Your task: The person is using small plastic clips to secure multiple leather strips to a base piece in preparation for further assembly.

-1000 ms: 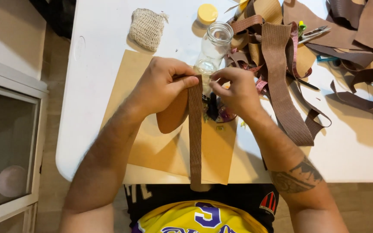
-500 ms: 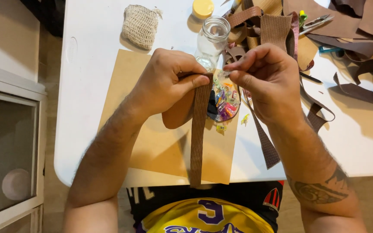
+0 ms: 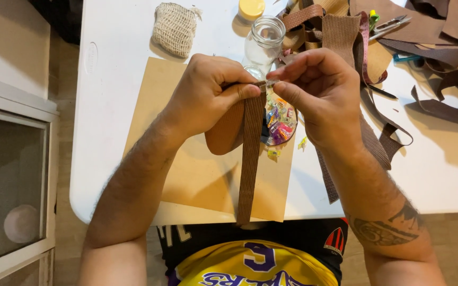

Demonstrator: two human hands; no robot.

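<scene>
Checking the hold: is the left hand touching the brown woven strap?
Touching. The head view shows the left hand with its thumb pressed flat on the top of the brown woven strap.

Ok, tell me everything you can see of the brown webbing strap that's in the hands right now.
The brown webbing strap is a flat, ribbed woven band, matte mid-brown. It hangs nearly straight from the hands toward the person, over a tan card sheet, its lower end reaching the table edge. The left hand pinches its top against a rounded tan leather piece; the right hand meets it at the top edge, fingertips closed on something too small to tell.
</scene>
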